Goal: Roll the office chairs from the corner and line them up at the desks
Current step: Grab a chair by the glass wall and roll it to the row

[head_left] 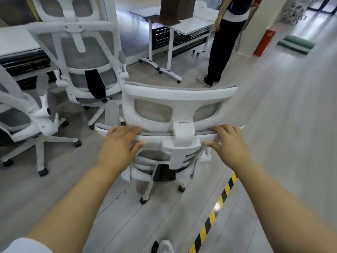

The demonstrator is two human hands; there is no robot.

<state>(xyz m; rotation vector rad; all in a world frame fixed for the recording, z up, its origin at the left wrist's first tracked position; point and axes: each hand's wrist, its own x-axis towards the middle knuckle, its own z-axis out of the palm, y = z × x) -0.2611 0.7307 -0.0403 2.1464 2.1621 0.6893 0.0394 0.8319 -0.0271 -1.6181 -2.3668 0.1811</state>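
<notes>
White mesh office chair (179, 114) upright, back to camera, on grey floor

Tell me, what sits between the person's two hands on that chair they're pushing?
In the head view, the white headrest bracket sits midway between the left hand and right hand, both gripping the chair along its backrest's top edge.

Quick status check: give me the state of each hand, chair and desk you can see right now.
left hand: gripping the backrest top of the near chair
right hand: gripping the same backrest top
near chair: upright, held, back toward camera
second chair: upright, unheld, at left desk
third chair: upright, unheld, partly out of frame
far desk: standing, brown box on top
</notes>
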